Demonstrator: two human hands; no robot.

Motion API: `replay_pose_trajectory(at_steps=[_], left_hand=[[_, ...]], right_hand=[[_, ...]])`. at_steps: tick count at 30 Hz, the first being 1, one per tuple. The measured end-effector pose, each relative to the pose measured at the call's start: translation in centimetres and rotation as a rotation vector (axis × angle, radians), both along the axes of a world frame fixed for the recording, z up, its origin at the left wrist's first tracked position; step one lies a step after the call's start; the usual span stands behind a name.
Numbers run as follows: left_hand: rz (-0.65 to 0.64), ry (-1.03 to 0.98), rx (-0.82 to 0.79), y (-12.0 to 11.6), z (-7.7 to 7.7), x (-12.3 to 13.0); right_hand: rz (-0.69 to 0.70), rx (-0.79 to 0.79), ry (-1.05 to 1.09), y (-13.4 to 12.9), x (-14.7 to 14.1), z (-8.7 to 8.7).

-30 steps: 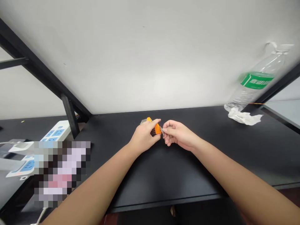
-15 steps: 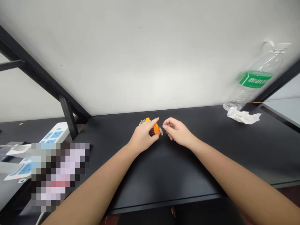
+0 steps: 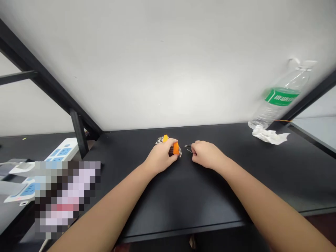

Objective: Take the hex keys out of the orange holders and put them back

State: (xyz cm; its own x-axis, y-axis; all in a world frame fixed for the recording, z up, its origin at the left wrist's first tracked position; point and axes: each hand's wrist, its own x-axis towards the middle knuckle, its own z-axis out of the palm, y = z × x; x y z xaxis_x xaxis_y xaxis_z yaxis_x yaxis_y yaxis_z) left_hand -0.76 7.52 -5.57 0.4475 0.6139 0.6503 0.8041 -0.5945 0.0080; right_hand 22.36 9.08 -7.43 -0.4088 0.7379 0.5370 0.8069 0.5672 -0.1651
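Observation:
My left hand [image 3: 160, 157] is wrapped round an orange holder [image 3: 175, 147] lying on the black tabletop. Rows of metal rods [image 3: 159, 140] that look like hex keys stick out of it at the far left, and more stepped rod ends [image 3: 180, 151] show at its right side. Part of the holder is hidden under my fingers. Just to the right, my right hand [image 3: 206, 154] is closed with its fingers curled in. A few thin metal rods [image 3: 188, 145] poke out of it toward the holder; their other ends are out of sight in the fist.
A large clear bottle with a green label [image 3: 282, 97] leans near the wall at the back right, with crumpled white tissue [image 3: 270, 135] before it. On the left are a white power strip [image 3: 65, 150], a pixelated patch and a black metal frame [image 3: 78, 131].
My right hand has drawn slightly right and curled tighter, and thin rods now show from it. The left thumb has come down onto the holder, which stays in that hand.

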Motion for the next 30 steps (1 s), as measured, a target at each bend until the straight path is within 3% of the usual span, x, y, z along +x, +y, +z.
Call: replay_pose_trajectory(at_steps=[4, 7, 24, 30], left_hand=[[-0.048, -0.012, 0.031, 0.1, -0.1, -0.1], [-0.074, -0.016, 0.05, 0.1, -0.2, -0.2], [-0.071, 0.027, 0.052, -0.8, -0.1, 0.2], [-0.069, 0.154, 0.146, -1.2, -0.2, 1.0]], right_hand=[[0.263, -0.026, 0.221, -0.1, 0.5, 0.3], [0.364, -0.058, 0.316, -0.2, 0.6, 0.4], [0.445, -0.334, 0.533, -0.6, 1.4, 1.1], [0.479, -0.582, 0.752, -0.3, 0.5, 1.1]])
